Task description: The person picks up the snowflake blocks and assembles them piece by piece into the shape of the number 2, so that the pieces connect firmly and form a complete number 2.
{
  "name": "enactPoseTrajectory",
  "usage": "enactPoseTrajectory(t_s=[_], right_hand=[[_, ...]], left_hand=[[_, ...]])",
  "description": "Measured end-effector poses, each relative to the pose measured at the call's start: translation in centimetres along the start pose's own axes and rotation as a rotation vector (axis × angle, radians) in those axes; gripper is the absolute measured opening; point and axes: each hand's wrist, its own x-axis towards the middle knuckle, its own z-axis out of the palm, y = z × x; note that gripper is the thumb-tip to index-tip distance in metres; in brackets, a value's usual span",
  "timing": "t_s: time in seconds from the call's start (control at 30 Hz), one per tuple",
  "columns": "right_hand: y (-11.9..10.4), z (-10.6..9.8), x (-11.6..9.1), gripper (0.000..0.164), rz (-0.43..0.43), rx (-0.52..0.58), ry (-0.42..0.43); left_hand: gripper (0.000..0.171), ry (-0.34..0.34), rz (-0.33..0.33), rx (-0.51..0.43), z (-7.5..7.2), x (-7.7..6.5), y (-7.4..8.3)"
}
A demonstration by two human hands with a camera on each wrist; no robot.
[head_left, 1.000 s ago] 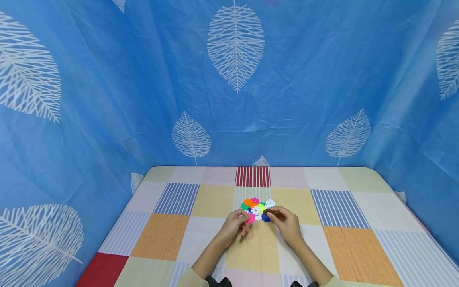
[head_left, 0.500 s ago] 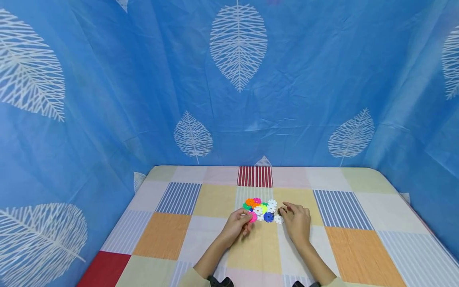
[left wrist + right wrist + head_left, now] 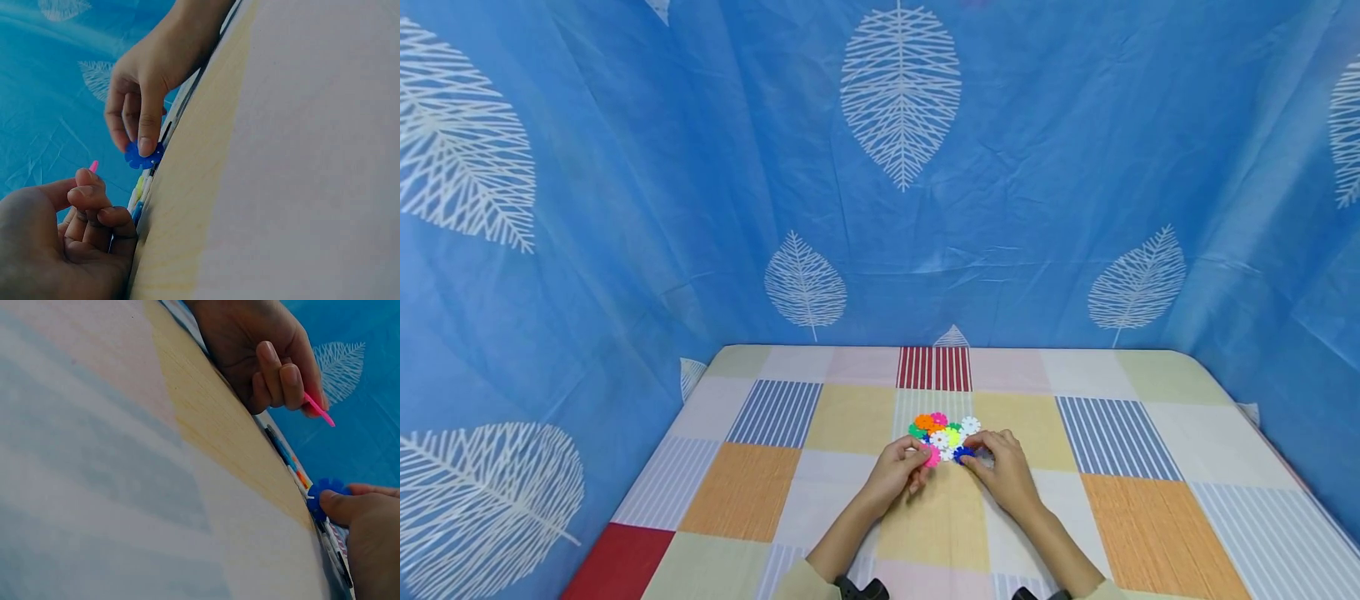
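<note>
My left hand point(image 3: 893, 468) pinches a pink flower-shaped plastic disc point(image 3: 932, 457) between thumb and finger, at the near left of a small pile of such discs. In the right wrist view the pink disc point(image 3: 327, 417) shows edge-on. With thumb and fingertips my right hand point(image 3: 1006, 473) pinches a blue notched disc point(image 3: 962, 453) at the pile's near right side. The left wrist view shows that blue disc point(image 3: 142, 159) tilted up from the tabletop. Between the hands lie a white disc point(image 3: 939, 439) and a yellow one point(image 3: 952, 437).
Orange point(image 3: 923, 422), green point(image 3: 916, 431) and magenta discs point(image 3: 939, 418) lie at the pile's far left. Another white disc point(image 3: 971, 425) is at its far right. A patchwork cloth point(image 3: 820, 483) covers the table. Blue leaf-print curtains point(image 3: 985, 208) hang around it.
My right hand held a dark brown disc, moved right with it, then came back left without it and took hold of the blue disc. My left hand keeps the pink disc, almost still.
</note>
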Motion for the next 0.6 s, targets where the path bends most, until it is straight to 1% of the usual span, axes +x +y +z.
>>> enactPoseTrajectory(t_s=[0.13,0.23,0.27,0.3,0.37,0.43,0.5,0.6], right_hand=[[-0.6,0.0,0.0,0.024,-0.017,0.163,-0.028],[-1.0,0.0,0.0,0.026,-0.007,0.279,-0.027],[-1.1,0.1,0.0,0.027,-0.001,0.303,-0.024],[-1.7,-0.2,0.1,0.027,0.002,0.324,-0.02],[-2.4,-0.5,0.3,0.028,-0.001,0.339,-0.022],[-3.4,-1.0,0.6,0.027,-0.001,0.338,-0.027],[-4.2,-1.3,0.8,0.025,-0.01,0.334,-0.032],[-3.7,-0.9,0.7,0.022,-0.017,0.336,-0.034]], left_hand=[[0.012,-0.005,-0.004,0.023,0.2,-0.2,0.3],[0.01,-0.009,0.006,0.038,0.6,-0.7,1.3],[0.01,-0.01,0.005,0.041,0.7,-0.9,1.7],[0.01,-0.012,0.003,0.044,0.8,-1.1,2.2],[0.01,-0.014,0.001,0.049,1.0,-1.4,2.9],[0.01,-0.015,0.004,0.044,1.0,-1.4,2.9],[0.011,-0.02,-0.006,0.049,0.8,-1.1,2.4],[0.012,-0.026,-0.004,0.044,0.4,-0.6,1.2]])
